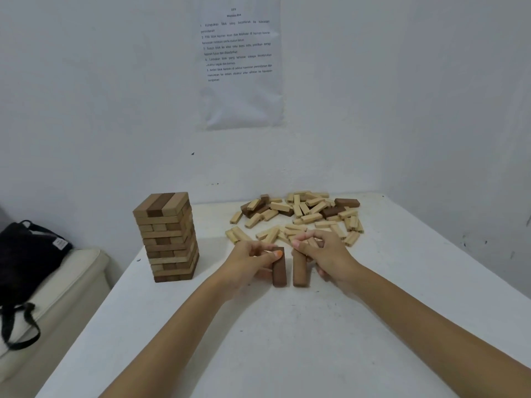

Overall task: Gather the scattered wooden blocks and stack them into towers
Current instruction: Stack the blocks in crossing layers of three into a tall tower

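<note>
Left hand (255, 261) grips a dark block (279, 268); right hand (326, 254) pinches a brown block (300, 270), possibly a second behind its fingers. Both blocks rest just apart on the desk (287, 346). Tower (166, 237) at 10 o'clock of the hands, scattered pile (304, 215) at 12 o'clock.

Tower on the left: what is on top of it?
The tower is topped by three blocks side by side, a dark block between two lighter ones; nothing rests above them. Its far sides are hidden.
</note>
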